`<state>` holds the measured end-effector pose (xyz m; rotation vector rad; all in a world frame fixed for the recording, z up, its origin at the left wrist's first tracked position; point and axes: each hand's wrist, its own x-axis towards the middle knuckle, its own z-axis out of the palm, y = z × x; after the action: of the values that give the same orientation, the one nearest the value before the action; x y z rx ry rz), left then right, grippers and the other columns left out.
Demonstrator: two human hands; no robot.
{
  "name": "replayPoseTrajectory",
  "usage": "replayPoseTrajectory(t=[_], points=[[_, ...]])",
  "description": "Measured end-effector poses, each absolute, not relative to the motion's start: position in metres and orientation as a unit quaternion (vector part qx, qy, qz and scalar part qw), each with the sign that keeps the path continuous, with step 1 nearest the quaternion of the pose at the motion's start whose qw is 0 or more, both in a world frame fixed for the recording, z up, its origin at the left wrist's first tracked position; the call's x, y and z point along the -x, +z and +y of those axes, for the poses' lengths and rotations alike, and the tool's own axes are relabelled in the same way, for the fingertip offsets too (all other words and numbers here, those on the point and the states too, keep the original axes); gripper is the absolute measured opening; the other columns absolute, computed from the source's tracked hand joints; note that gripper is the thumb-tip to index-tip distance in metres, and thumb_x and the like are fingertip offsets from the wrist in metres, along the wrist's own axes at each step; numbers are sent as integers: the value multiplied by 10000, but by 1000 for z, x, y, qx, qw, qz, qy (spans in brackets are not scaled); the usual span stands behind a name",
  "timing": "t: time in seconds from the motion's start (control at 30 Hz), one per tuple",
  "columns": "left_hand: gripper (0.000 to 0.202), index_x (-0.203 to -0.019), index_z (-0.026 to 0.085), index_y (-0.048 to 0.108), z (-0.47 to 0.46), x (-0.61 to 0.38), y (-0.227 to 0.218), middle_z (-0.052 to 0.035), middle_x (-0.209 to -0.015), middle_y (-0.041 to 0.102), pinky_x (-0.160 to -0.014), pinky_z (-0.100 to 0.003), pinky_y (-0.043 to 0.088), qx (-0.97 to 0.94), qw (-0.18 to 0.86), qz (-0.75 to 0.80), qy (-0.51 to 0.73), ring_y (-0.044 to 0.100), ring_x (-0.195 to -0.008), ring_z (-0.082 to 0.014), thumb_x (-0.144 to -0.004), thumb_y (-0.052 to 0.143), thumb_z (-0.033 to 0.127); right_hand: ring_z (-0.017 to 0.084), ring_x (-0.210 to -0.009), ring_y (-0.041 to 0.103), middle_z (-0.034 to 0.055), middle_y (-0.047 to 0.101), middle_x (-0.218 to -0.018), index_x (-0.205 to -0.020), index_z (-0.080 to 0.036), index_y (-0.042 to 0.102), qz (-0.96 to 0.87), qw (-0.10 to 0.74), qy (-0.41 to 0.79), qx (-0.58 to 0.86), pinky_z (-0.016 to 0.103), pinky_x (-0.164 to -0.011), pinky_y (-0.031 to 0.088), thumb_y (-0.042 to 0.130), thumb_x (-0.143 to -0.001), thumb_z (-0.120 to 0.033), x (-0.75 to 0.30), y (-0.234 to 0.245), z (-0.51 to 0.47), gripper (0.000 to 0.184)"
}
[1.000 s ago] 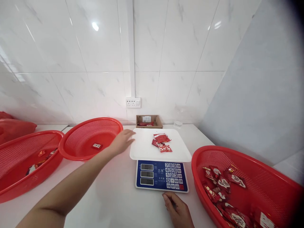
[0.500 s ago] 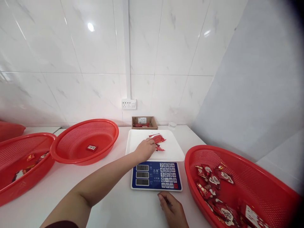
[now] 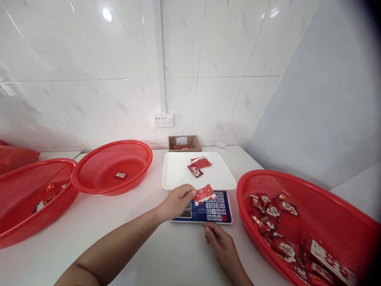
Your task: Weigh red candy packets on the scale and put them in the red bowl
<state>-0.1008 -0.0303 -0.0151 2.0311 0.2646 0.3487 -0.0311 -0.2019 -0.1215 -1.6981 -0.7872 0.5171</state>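
Observation:
My left hand (image 3: 180,200) pinches a red patterned packet with a white edge (image 3: 204,194) between thumb and fingers, over the blue keypad panel of the digital scale (image 3: 198,214). The packet hides part of the keys, and the hand covers much of the display. On the scale's white pan (image 3: 175,169) lie a red packet (image 3: 202,162) and a dark red packet with a white label (image 3: 195,171), touching each other. My right hand (image 3: 220,242) is at the scale's front edge, its fingers curled closed with nothing visible in them.
At right, a red basket (image 3: 247,210) holds several dark red packets. Another red basket (image 3: 113,147) contains one small packet; a third basket (image 3: 56,214) at far left has a few. Behind the scale stand a small cardboard box (image 3: 193,143) and a wall socket (image 3: 163,120).
My left hand has drawn back from the pan toward me, bringing a red packet over the keypad. Two packets now show on the pan. My right hand stays by the scale's front edge.

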Motion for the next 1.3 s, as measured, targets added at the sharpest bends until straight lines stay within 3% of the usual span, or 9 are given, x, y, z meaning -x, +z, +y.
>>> replayPoseTrajectory(t=[0.13, 0.2, 0.33, 0.47, 0.6, 0.67, 0.77, 0.87, 1.3], points=[[303, -710, 171, 534, -51, 112, -28, -12, -730, 531, -663, -255, 386, -832, 528, 100, 139, 488, -712, -145, -880, 376, 366, 145, -614, 550, 17, 577, -711, -1011, -194, 532, -332, 643, 180, 666, 272, -589, 483, 453, -794, -528, 34, -89, -197, 407], [306, -701, 174, 553, -59, 116, -32, -21, -740, 560, -701, -265, 388, -840, 517, 78, 144, 502, -736, -150, -890, 373, 335, 142, -614, 546, 4, 554, -659, -975, -195, 526, -337, 649, 173, 660, 272, -596, 479, 427, -818, -509, 33, -72, -195, 365], [221, -734, 174, 566, -66, 120, -35, -34, -772, 588, -713, -281, 400, -837, 523, 76, 140, 515, -759, -157, -852, 476, 337, 97, -494, 458, -23, 494, -607, -851, -181, 537, -337, 601, 202, 696, 223, -459, 405, 418, -831, -486, 28, -50, -195, 328], [263, -917, 167, 529, -64, 119, -33, -4, -721, 545, -602, -248, 421, -734, 664, 94, 106, 517, -646, -119, -791, 575, 393, 115, -622, 521, -13, 533, -689, -967, -194, 537, -368, 576, 259, 683, 233, -556, 440, 471, -826, -423, 26, -44, -198, 277], [305, -804, 155, 491, -67, 117, -31, 21, -604, 542, -533, -230, 431, -645, 751, 107, 92, 521, -535, -98, -754, 620, 427, 119, -600, 531, -29, 530, -672, -1145, -212, 446, -325, 643, 279, 635, 250, -543, 456, 485, -811, -443, 27, -45, -196, 408], [309, -781, 163, 466, -70, 117, -31, -3, -647, 598, -574, -254, 467, -626, 760, 122, 126, 570, -583, -118, -755, 622, 429, 109, -539, 499, -37, 515, -628, -1095, -205, 484, -313, 654, 264, 637, 249, -513, 442, 484, -799, -474, 26, -47, -196, 401], [301, -790, 169, 460, -73, 118, -32, -16, -701, 631, -640, -287, 497, -603, 770, 144, 153, 610, -659, -140, -762, 619, 422, 113, -544, 493, -28, 512, -595, -865, -193, 559, -312, 631, 252, 664, 254, -533, 427, 486, -786, -497, 24, -50, -196, 322], [297, -794, 168, 468, -72, 119, -34, -14, -701, 628, -651, -286, 503, -582, 785, 165, 136, 614, -666, -139, -754, 631, 414, 111, -553, 485, -29, 503, -573, -694, -190, 537, -316, 605, 244, 689, 247, -538, 396, 475, -802, -478, 21, -54, -197, 314], [257, -749, 169, 478, -65, 119, -39, 3, -681, 588, -634, -263, 488, -576, 789, 170, 127, 575, -654, -122, -795, 574, 402, 111, -552, 476, -27, 516, -590, -685, -188, 551, -318, 590, 246, 700, 243, -534, 380, 486, -803, -450, 18, -55, -197, 294]])
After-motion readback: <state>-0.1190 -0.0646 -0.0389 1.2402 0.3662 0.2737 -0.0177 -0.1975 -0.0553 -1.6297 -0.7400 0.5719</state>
